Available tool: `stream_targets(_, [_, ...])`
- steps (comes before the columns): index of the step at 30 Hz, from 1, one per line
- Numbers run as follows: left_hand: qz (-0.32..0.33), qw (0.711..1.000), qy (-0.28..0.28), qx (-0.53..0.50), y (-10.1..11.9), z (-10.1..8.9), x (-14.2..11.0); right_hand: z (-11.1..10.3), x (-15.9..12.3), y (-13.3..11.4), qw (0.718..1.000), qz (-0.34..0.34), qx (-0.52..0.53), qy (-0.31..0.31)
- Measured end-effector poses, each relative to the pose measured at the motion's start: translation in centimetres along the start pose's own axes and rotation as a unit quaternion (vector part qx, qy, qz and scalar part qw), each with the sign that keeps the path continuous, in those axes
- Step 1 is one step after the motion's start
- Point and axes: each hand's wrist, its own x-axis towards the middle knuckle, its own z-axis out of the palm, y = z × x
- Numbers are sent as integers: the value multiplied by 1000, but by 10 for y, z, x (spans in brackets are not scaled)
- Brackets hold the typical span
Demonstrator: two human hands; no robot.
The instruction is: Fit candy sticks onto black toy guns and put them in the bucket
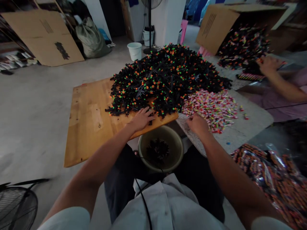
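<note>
Seemingly picking step: left hand, grip spread, at black piece on wooden worktop beyond basin. Black toys heaped farther past basin. Right hand, grip curled, contents unclear, beside pink tubes right of basin. Next likely needs pinch.

Black, orange-flecked pieces lie heaped beside pink pieces.

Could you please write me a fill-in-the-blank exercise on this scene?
The left hand is over a board made of ____.
The right hand is beside the small pile, mainly ____ in colour.
The black pile is dotted with green and ____.
The bucket sits ____ (higher or lower) than the board.

Missing words: wood; pink; orange; lower.
</note>
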Motion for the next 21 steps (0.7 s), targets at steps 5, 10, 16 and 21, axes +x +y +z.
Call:
stream_targets(5, [49,999,13,5,-8,-5,-8,25,-46,-47,930,-46,345,-116])
stream_targets(10, [48,996,74,-6,0,-1,-8,51,-79,-89,814,-47,542,-203])
stream_targets(16, [19,988,156,-14,28,1,-16,47,-86,-99,760,-55,623,-178])
stream_targets(21, [-10,987,160,18,50,-13,-22,41,-89,-92,760,-79,625,-159])
